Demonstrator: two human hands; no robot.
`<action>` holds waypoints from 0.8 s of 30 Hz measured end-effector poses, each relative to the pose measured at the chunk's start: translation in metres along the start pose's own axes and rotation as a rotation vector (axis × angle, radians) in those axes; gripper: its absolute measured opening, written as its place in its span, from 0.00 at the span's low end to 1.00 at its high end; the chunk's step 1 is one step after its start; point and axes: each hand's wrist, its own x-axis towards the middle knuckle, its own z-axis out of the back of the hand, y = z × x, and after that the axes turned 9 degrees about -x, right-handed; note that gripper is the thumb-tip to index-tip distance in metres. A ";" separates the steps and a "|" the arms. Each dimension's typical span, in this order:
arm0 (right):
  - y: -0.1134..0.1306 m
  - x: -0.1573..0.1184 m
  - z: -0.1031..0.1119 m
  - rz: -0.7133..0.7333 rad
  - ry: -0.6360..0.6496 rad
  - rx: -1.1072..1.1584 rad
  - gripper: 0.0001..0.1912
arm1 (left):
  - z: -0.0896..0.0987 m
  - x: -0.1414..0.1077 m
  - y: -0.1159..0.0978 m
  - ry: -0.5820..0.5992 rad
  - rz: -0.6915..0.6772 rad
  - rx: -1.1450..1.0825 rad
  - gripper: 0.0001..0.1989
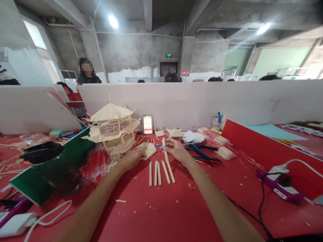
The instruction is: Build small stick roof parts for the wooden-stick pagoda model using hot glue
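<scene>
My left hand (133, 158) has its fingers closed at the left edge of a small many-sided piece built of wooden sticks (150, 152). Between the thumb and fingers of my right hand (176, 150) is a pale wooden stick strip (165, 151), its lower end close to a row of strips. Several paired wooden sticks (157, 173) lie side by side on the red table (151, 215) below my hands. A tiered stick-built pavilion (113, 131) stands behind my left hand, and a small stick model (176, 133) sits beyond my right hand.
Pliers (199, 151) lie right of my right hand, near crumpled white paper (193, 137) and bagged sticks (224, 151). A lit phone (147, 124) leans at the back. Green (50, 171) and red (267, 154) dividers flank the table; a purple power strip (280, 193) lies right.
</scene>
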 end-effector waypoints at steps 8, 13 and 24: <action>-0.005 0.003 0.001 0.164 -0.102 -0.183 0.12 | 0.020 -0.017 -0.007 0.286 -0.009 -0.221 0.11; -0.004 -0.005 -0.014 0.214 -0.074 -0.260 0.09 | 0.020 -0.017 -0.011 0.284 -0.040 -0.268 0.13; -0.022 -0.004 -0.035 0.248 -0.040 -0.535 0.11 | -0.010 -0.014 0.026 0.100 -0.008 0.044 0.22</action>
